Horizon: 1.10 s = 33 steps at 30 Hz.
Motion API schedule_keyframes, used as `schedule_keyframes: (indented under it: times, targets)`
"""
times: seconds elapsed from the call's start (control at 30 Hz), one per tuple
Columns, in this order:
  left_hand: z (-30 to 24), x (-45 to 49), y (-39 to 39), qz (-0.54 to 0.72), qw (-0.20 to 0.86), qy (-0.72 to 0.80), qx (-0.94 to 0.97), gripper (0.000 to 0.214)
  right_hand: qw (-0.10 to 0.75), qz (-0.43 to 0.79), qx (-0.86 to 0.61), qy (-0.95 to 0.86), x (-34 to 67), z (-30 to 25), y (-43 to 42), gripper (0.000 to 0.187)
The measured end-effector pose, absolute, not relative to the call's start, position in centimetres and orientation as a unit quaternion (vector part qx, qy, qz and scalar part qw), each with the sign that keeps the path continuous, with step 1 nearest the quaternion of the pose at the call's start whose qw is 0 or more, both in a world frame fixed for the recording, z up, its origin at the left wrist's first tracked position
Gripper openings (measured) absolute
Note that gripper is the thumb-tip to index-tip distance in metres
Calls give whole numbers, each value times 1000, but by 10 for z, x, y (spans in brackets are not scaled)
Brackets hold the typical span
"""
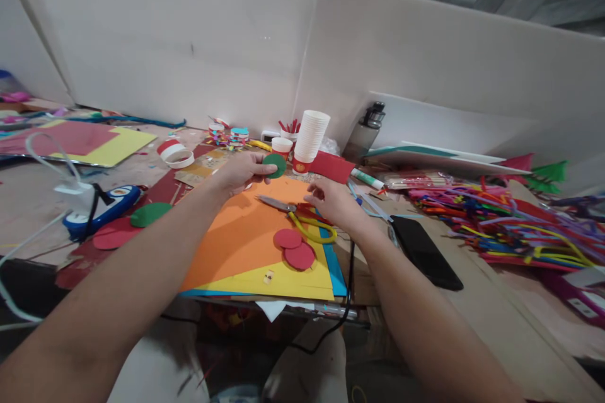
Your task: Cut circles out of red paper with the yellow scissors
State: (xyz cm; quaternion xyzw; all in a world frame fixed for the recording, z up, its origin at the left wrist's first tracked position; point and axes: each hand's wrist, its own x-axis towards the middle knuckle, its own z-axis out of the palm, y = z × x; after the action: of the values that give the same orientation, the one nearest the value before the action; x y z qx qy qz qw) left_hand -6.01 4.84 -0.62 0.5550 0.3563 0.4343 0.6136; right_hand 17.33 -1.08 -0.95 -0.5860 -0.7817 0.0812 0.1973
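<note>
Pinched between the thumb and fingers of my left hand (242, 172) is a green paper circle (275, 165), held up over the far edge of the orange paper (236, 227). My right hand (331, 203) hovers above the right side of the sheets, its fingers loosely bent and apart, with nothing visible in them. Just below it lie scissors (312, 234) with yellow handles, their blades pointing left. Two red paper circles (299, 256) overlap on the orange and yellow paper (302, 283). Farther left, a second green circle (150, 215) rests partly on red ones (113, 234).
Behind my hands stand stacked paper cups (311, 138) and red paper (332, 166). A glue gun (101, 211) sits at left. On the right are a black phone (424, 252) and a heap of pipe cleaners (510, 220). A dark cable (350, 277) hangs over the front edge.
</note>
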Motion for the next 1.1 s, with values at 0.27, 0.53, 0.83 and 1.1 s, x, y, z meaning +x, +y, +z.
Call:
schedule_keyframes:
  times: [0.27,0.53,0.83,1.1]
  targets:
    - [-7,-57,46,431,619,342,561,23,-18,81,-503,-860,173,-7,-24,55]
    - [0,-57,40,490,637,285,523,32,97,54,-527,-843,172,-15,-19,49]
    - [-4,-49,33,428,600,292,609,25,495,315,-458,-668,160,-9,-14,50]
    - [-7,-28,17,340,493,365,713,16,519,323,-451,-651,147,-16,-20,57]
